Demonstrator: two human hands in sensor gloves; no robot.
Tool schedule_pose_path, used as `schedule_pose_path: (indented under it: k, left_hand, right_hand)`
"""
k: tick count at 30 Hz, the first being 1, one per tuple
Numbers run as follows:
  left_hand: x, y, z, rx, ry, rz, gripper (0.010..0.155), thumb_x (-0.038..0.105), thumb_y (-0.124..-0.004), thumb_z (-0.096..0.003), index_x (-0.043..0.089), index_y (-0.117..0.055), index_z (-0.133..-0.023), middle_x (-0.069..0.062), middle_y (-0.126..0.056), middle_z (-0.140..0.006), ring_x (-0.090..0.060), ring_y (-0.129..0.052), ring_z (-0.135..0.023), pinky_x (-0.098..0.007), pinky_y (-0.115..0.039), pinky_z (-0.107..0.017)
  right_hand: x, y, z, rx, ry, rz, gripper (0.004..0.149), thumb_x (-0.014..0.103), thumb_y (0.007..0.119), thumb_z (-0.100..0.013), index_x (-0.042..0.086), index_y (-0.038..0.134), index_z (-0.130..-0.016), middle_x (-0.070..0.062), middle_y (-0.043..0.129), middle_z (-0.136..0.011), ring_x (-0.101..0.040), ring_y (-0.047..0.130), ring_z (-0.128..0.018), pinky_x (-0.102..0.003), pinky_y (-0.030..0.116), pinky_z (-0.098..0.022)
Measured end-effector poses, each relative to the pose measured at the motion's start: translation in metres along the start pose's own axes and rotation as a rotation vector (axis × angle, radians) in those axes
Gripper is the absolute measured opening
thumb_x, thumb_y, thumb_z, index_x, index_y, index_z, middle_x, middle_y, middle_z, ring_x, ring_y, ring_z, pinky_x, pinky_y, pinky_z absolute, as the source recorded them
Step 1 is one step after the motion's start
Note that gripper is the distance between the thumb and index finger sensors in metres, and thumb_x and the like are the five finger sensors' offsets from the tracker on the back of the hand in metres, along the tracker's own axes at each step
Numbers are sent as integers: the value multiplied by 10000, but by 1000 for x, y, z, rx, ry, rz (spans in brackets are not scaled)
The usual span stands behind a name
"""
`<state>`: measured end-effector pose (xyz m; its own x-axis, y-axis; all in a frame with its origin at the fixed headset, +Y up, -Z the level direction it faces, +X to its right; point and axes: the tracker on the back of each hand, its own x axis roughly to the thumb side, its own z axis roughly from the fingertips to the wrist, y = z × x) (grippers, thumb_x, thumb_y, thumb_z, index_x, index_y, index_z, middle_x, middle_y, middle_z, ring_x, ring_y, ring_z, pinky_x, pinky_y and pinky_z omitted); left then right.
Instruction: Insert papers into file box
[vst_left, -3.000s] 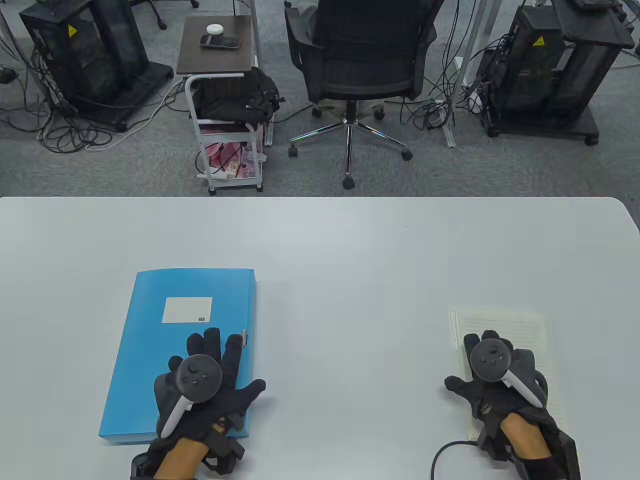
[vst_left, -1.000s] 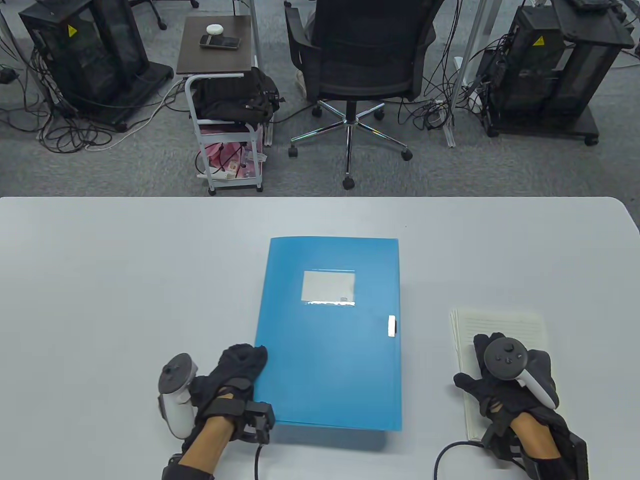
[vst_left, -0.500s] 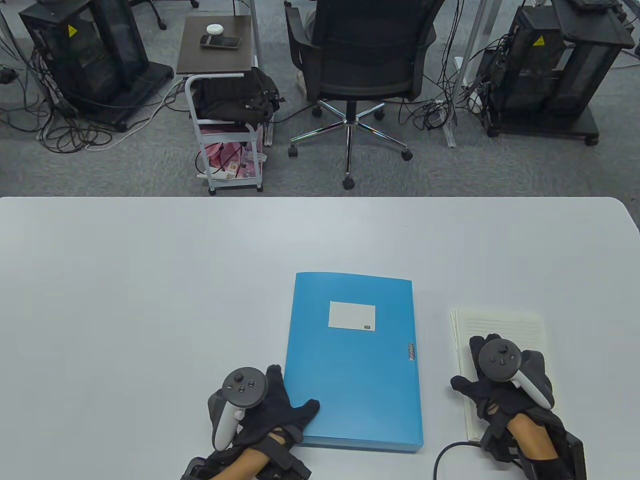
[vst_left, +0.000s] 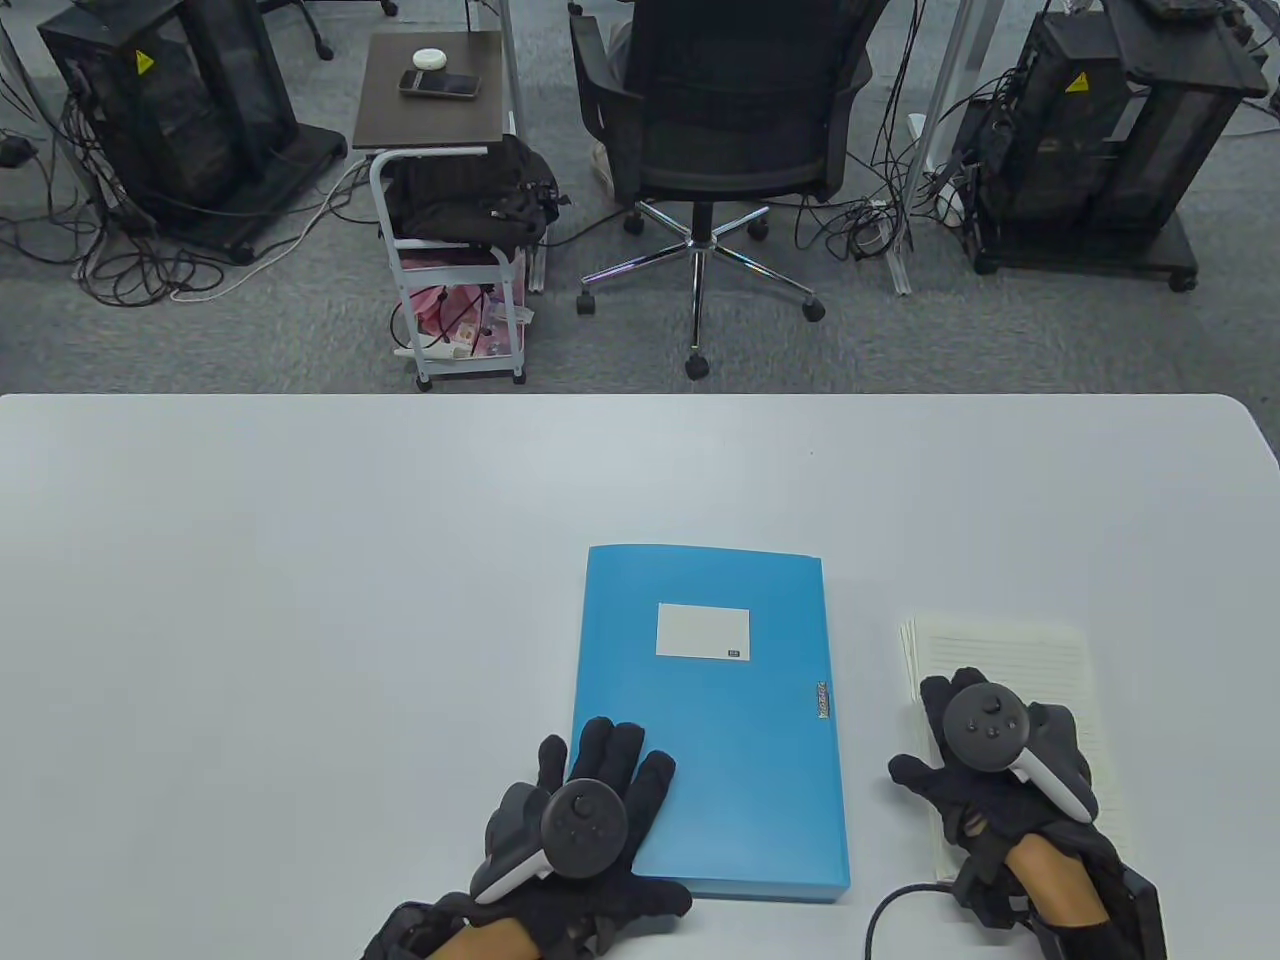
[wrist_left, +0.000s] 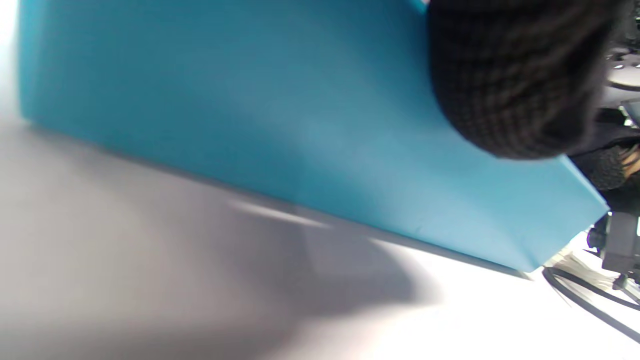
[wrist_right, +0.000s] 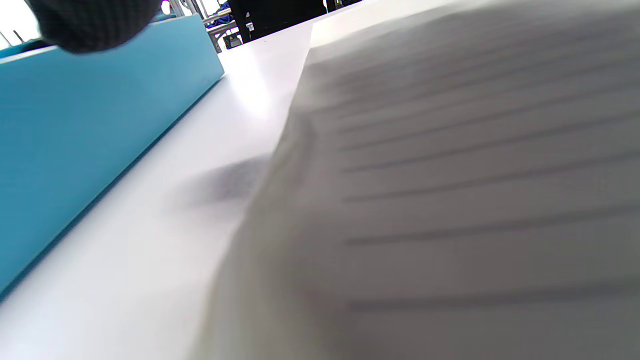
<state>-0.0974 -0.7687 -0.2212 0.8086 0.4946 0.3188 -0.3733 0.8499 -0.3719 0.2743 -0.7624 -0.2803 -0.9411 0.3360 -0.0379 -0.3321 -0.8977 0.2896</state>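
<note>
- The box (vst_left: 710, 715) lies flat and closed near the front middle of the table (vst_left: 300, 560), label up, its clasp (vst_left: 823, 700) on the right edge.
- The papers (vst_left: 1010, 660) lie just right of the box, apart from it, as a lined stack.
- The left hand (vst_left: 580, 810) rests on the box's near left corner, fingers spread flat on the lid; it grips nothing.
- The right hand (vst_left: 985, 765) lies palm down on the papers, fingers loosely spread; I cannot tell whether any finger has caught a sheet edge.
- The step in hand looks like opening the box: none of the papers are in yet, so the task is at its start.
- To do it well, I judge the left hand should press the corner down so the box does not slide, while the right hand goes to the clasp and frees the lid from that side.
- The lid would swing left, so the left hand may need to shift off it once the clasp is free.
- The stack should be squared before lifting, or loose sheets may fan out.
- The table view alone shows the clasp, the label and both hands at once.
- The left wrist view shows the box's side wall meeting the table, and a gloved fingertip (wrist_left: 510, 80) on the top face.
- The right wrist view shows the ruled lines and the strip of bare table between papers and box.
</note>
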Motion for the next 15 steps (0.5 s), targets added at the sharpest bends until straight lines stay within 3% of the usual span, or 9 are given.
schedule_pose_path:
  k: [6, 10, 12, 15]
  left_hand:
    - [4, -1, 0, 43, 20, -7, 1028, 717, -746, -255, 290, -318, -1087, -39, -164, -1158, -325, -114, -1137, -570, -62, -790]
    - [7, 1, 1, 77, 4, -28, 999, 713, -683, -254, 255, -369, -1084, -64, -245, -1157, -345, -193, -1129, -539, -136, -805]
    - [6, 1, 3, 139, 19, 13, 854, 623, -687, -338, 250, -440, -1066, -50, -331, -1146, -324, -270, -1126, -520, -182, -811]
    - [8, 0, 2, 152, 12, -24, 832, 604, -642, -342, 234, -454, -1062, -65, -358, -1141, -339, -300, -1119, -531, -207, -808]
  right_hand:
    - [13, 3, 3, 33, -65, -4, 808, 535, 638, -384, 193, 223, -987, -194, 61, -1065, -491, 116, -968, -729, 51, -609]
    - [29, 6, 11, 100, -144, -9, 725, 505, 615, -404, 173, 337, -986, -181, 202, -1090, -487, 157, -972, -730, 73, -604]
    - [37, 8, 16, 127, -178, -16, 697, 492, 604, -410, 161, 379, -980, -180, 252, -1091, -486, 195, -974, -728, 87, -607]
    - [49, 13, 25, 174, -255, -23, 687, 481, 592, -419, 171, 353, -983, -163, 228, -1091, -473, 203, -980, -727, 107, -611]
